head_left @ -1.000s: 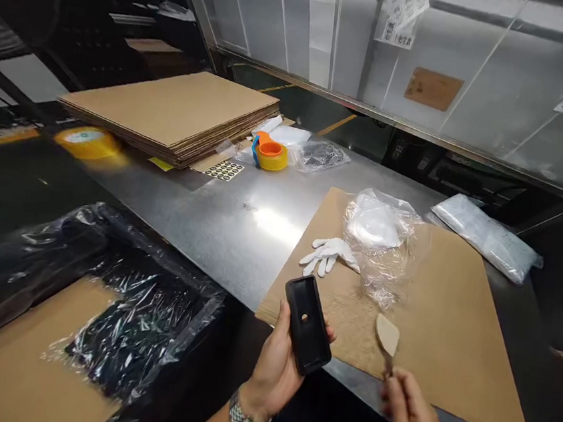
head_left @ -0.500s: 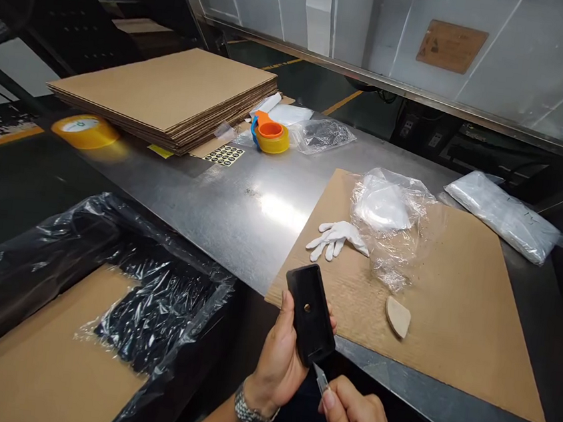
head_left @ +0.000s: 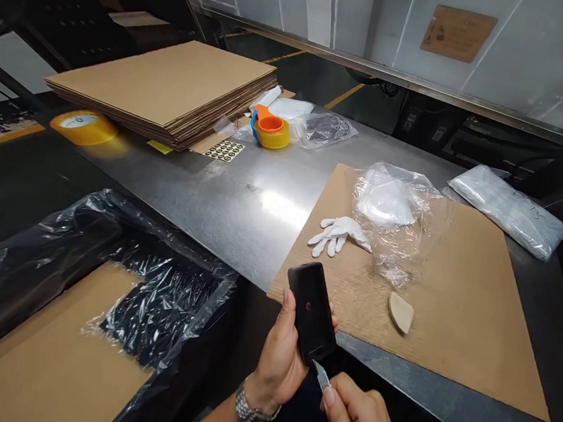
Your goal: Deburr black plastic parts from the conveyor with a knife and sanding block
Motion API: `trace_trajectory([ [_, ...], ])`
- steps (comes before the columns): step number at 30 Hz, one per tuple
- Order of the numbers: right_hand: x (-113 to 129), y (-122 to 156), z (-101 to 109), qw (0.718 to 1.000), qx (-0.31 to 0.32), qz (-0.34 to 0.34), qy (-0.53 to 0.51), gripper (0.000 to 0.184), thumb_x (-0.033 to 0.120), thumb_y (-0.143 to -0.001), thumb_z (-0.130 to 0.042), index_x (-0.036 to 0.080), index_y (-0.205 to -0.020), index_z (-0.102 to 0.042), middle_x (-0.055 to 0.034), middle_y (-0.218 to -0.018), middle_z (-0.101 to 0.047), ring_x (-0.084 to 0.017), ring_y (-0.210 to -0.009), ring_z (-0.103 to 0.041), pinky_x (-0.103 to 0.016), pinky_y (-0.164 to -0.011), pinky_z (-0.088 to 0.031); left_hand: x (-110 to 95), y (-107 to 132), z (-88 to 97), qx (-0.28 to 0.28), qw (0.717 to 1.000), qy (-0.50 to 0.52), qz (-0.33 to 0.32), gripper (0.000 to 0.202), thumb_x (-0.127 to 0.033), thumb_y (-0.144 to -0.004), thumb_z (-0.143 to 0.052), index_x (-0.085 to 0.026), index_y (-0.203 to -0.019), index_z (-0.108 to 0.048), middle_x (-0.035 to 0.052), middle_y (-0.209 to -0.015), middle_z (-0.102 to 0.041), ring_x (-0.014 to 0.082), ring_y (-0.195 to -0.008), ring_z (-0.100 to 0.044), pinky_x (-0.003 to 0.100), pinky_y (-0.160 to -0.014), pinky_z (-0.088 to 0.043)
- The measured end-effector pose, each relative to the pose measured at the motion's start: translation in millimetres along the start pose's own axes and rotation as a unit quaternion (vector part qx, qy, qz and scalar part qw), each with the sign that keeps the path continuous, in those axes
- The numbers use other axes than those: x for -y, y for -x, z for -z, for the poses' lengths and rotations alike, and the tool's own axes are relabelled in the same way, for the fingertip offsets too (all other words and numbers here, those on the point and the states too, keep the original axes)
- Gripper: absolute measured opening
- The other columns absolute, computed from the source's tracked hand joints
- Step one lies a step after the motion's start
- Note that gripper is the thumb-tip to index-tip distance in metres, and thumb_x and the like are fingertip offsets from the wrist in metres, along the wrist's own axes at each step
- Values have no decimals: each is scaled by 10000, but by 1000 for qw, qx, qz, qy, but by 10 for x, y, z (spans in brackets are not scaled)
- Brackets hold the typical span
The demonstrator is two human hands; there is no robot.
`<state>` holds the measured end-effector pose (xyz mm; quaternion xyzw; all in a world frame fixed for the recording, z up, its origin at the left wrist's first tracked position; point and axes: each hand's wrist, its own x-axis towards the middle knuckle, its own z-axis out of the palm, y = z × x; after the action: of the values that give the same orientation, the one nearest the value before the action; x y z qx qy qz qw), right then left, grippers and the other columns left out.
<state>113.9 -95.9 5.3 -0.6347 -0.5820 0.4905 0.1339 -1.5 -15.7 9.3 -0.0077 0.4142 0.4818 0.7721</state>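
A black rectangular plastic piece (head_left: pixel 312 311), hollow like a shallow tray with a small round mark near its middle, is gripped in my left hand (head_left: pixel 280 358). The thumb lies along its left edge and fingertips show at its right side. My right hand (head_left: pixel 358 414) is closed on a utility knife (head_left: pixel 321 375). The blade tip points up at the lower end of the black piece, at or very close to its edge; whether they touch I cannot tell. Beyond my hands, a white glove (head_left: pixel 339 234) and a tan wedge-shaped pad (head_left: pixel 400 312) lie on a cardboard sheet (head_left: pixel 461 324).
Clear plastic bags (head_left: pixel 392 209) rest on the cardboard, and a wrapped packet (head_left: pixel 510 209) is at right. A cardboard stack (head_left: pixel 164 84), tape dispenser (head_left: pixel 272 129), tape roll (head_left: pixel 83 128) and sticker sheet (head_left: pixel 225 151) sit farther back. At left stands a box lined with black plastic (head_left: pixel 161 299).
The black piece has tilted slightly, so its inside looks darker and its round mark duller. Both hands keep nearly the same place, and the view has shifted a little.
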Motion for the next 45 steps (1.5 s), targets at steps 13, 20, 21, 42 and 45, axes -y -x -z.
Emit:
trace_trajectory([
  [13,26,-60,45,997,79,-3,-13,389,455,-933,-229,217,-651,-353,69,-421,-381,-92,-402,-420,-206,-486,-327,79,-17,66,-22,996,-44,-74,514,-593,-744,-539,-109,-885,-635,81,-805,-683,170,-662,-650,265,-624,-539],
  [20,57,-81,25,993,80,-1,-82,408,491,-923,-242,215,-645,-354,84,-385,-333,-70,-342,-380,-169,-390,-264,105,-7,80,-15,995,-52,-89,527,-606,-730,-545,-110,-887,-631,80,-805,-681,168,-669,-646,260,-626,-530],
  [21,51,-81,19,993,80,2,-82,405,489,-923,-242,215,-645,-353,85,-383,-334,-68,-341,-380,-168,-393,-265,105,-11,80,-13,995,-53,-89,526,-607,-731,-542,-110,-882,-630,80,-803,-681,168,-672,-646,259,-625,-529],
  [42,-21,-69,-59,979,83,-16,-187,451,557,-890,-266,179,-744,-465,91,-369,-359,-58,-314,-365,-146,-367,-260,165,-40,106,-29,993,17,-109,530,-614,-759,-493,-128,-882,-666,69,-790,-678,165,-696,-639,252,-634,-524],
  [45,-24,-23,-47,994,-31,45,-96,376,442,-924,-282,179,-763,-498,55,-428,-451,-71,-351,-414,-167,-374,-286,149,-50,90,-31,992,61,-103,495,-575,-804,-452,-138,-880,-672,61,-784,-674,154,-678,-636,247,-636,-527],
])
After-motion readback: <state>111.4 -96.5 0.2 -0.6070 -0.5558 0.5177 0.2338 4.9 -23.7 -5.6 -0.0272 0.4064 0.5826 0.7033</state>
